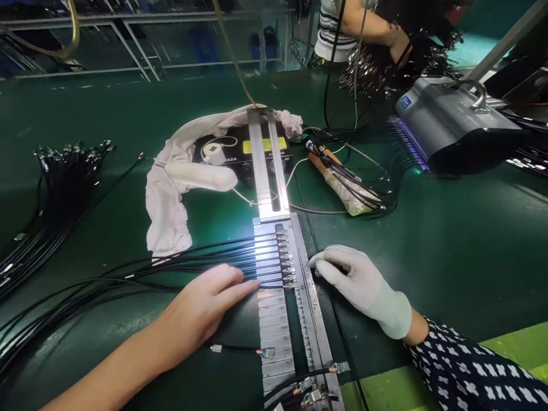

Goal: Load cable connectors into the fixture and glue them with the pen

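My left hand point(214, 297) is bare, its index finger stretched onto a black cable at the fixture's left edge; its other fingers are partly hidden. Several black cables point(222, 257) lie side by side across the slotted metal fixture point(274, 319), with small connectors point(286, 260) in a row. In a white glove, my right hand point(355, 279) is beside the fixture's right rail, thumb and index finger brought together; anything between the tips is too small to make out. A short cable piece point(240, 349) and more connectors point(314, 395) lie lower on the fixture.
A black box point(240, 154) with a white cloth point(165, 200) stands behind. Bundled cables point(64, 188) lie left. A wrapped handle point(342, 182) and a grey lamp-like machine point(458, 123) are at the right. Another person's arm point(372, 23) holds dark cables at the back.
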`<action>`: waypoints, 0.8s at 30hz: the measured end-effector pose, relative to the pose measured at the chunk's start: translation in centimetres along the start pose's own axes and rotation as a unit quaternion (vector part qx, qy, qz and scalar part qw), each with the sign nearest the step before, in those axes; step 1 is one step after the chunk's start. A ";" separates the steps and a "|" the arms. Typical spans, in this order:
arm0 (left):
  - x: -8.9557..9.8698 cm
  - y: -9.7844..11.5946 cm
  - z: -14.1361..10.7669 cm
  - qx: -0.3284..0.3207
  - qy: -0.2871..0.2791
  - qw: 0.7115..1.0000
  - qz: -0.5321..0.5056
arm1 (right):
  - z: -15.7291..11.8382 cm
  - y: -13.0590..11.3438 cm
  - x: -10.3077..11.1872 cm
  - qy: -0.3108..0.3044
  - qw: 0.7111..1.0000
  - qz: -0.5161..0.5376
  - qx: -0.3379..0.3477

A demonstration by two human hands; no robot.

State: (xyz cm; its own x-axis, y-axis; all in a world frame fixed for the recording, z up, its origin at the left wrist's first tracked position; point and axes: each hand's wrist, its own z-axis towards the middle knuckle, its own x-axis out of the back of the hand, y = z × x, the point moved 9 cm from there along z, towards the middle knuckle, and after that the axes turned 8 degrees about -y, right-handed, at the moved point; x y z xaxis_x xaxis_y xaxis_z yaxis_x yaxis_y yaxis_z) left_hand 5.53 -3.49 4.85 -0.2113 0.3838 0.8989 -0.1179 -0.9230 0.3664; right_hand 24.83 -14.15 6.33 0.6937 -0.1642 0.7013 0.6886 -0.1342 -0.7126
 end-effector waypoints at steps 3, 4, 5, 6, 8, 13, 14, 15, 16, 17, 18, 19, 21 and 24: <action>0.1 -0.3 0.3 0.002 -0.001 1.000 -0.018 | 0.0 -0.1 0.0 -0.003 1.000 -0.010 0.005; 0.1 -0.3 0.4 0.003 -0.005 1.000 -0.023 | 0.0 -0.1 -0.1 -0.006 1.000 -0.011 0.006; 0.0 -0.3 0.4 0.003 -0.009 1.000 -0.024 | 0.0 -0.1 -0.1 -0.008 1.000 -0.012 0.008; 0.0 -0.2 0.4 0.002 -0.014 1.000 -0.021 | 0.1 -0.1 -0.1 -0.009 1.000 -0.012 0.009; 0.0 0.0 0.3 -0.003 -0.021 1.000 0.002 | 0.1 -0.2 -0.1 -0.007 1.000 -0.011 0.012; 0.1 0.4 0.0 0.012 -0.022 0.999 0.034 | 0.1 -0.3 -0.1 -0.002 1.000 -0.017 0.013; 0.2 0.4 0.0 0.013 -0.020 1.000 0.019 | 0.1 -0.4 -0.1 -0.003 1.000 -0.017 0.012; 0.2 0.4 0.0 0.011 -0.017 1.000 0.003 | 0.1 -0.4 -0.1 -0.004 1.000 -0.016 0.011; 0.1 0.4 0.0 0.012 -0.015 1.000 -0.008 | 0.1 -0.3 -0.1 -0.005 1.000 -0.015 0.009; 0.1 0.3 0.0 0.011 -0.011 1.000 -0.008 | 0.1 -0.3 -0.1 -0.007 1.000 -0.013 0.008; 0.1 0.2 -0.1 0.011 -0.007 1.000 0.005 | 0.1 -0.2 -0.1 -0.008 1.000 -0.011 0.008; 0.0 0.2 -0.2 0.008 -0.006 1.000 0.027 | 0.2 -0.2 -0.1 -0.008 1.000 -0.008 0.009; -0.4 0.3 -0.5 -0.001 -0.011 0.998 0.069 | 0.2 -0.3 -0.1 -0.007 1.000 -0.007 0.013; -0.9 0.3 -1.5 0.012 0.004 0.994 0.105 | 0.1 -0.6 0.0 0.009 1.000 -0.020 0.015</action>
State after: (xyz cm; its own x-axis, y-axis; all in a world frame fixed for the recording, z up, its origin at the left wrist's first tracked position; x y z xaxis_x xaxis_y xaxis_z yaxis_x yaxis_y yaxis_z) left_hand 4.23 -4.03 3.74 -0.2363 0.1835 0.9542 -0.0474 -0.9830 0.1773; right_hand 24.48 -14.03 6.76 0.6613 -0.1775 0.7288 0.7223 -0.1115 -0.6825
